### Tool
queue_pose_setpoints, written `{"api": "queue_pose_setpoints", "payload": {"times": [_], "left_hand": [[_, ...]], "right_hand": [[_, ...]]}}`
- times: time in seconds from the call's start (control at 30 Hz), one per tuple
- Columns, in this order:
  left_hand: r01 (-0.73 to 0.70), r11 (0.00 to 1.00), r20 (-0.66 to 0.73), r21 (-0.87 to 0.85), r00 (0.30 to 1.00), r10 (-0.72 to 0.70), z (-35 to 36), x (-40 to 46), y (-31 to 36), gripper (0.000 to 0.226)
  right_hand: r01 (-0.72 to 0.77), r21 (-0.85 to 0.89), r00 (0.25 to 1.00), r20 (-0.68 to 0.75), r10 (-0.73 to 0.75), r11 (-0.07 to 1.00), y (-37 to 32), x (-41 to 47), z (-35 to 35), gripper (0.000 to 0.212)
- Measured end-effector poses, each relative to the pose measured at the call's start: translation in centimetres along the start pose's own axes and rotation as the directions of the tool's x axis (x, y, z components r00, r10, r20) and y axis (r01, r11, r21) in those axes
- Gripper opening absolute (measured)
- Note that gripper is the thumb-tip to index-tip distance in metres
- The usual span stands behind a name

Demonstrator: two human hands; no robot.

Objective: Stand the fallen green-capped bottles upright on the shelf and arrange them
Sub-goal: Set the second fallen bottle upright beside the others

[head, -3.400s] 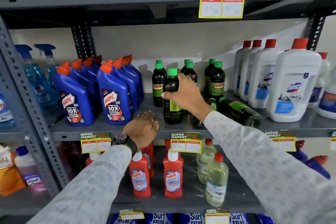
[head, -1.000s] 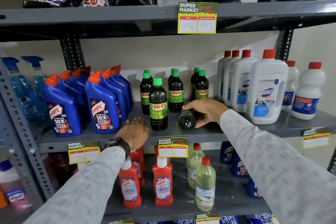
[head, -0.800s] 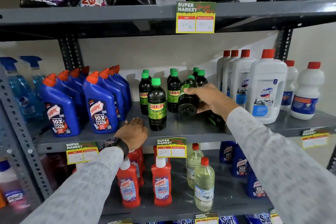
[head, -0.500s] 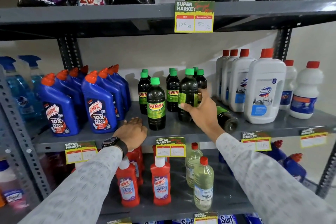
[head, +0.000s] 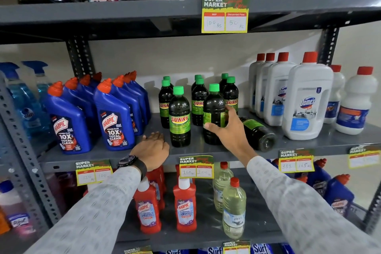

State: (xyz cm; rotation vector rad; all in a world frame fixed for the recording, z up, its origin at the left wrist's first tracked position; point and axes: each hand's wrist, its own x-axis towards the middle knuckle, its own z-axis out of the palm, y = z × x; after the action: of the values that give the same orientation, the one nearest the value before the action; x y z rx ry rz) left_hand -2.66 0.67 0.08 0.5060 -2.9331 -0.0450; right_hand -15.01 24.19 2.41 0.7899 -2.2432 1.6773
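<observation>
Green-capped Sunny bottle [head: 213,113] upright on the grey metal shelf [head: 309,146], grasped by the right hand [head: 228,130]
Left hand [head: 152,148] rests flat, fingers loose, on the shelf edge; another green-capped bottle [head: 257,132] lies fallen just right

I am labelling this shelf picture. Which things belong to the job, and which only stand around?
Job: upright green-capped bottle in right hand; fallen bottle; standing green-capped bottles.
Around: blue Harpic bottles; white Domex bottles; price tags.
</observation>
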Motion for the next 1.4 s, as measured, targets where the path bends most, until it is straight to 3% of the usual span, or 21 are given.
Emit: {"api": "queue_pose_setpoints", "payload": {"times": [0.13,0.53,0.8,0.9,1.13,1.4], "left_hand": [[-0.001,1.0,0.001,-0.003,1.0,0.001,-0.1,0.0,0.1,0.06],[0.0,1.0,0.009,-0.001,1.0,0.0,-0.1,0.1,0.0,0.062],[-0.01,1.0,0.004,0.008,1.0,0.01,0.2,0.2,-0.3,0.062],[-0.006,1.0,0.002,-0.001,1.0,0.006,0.2,0.3,-0.3,0.062],[0.003,1.0,0.01,0.001,1.0,-0.003,0.0,0.2,0.0,0.061],[-0.005,1.0,0.006,0.005,1.0,0.005,-0.1,0.0,0.0,0.06]], "right_hand": [[-0.135,0.207,0.981,0.162,0.102,0.969,1.3,1.0,-0.7,0.072],[0.024,0.062,1.0,-0.011,-0.024,0.998,0.9,0.0,-0.2,0.072],[-0.06,0.178,0.986,0.164,0.031,0.982,1.5,0.5,-0.6,0.076],[-0.063,0.149,0.986,0.16,0.038,0.987,1.4,0.4,-0.5,0.075],[-0.006,0.077,0.999,0.044,0.003,0.997,1.5,0.4,0.1,0.097],[-0.053,0.177,0.992,0.125,0.031,0.983,2.3,0.9,-0.3,0.083]]}}
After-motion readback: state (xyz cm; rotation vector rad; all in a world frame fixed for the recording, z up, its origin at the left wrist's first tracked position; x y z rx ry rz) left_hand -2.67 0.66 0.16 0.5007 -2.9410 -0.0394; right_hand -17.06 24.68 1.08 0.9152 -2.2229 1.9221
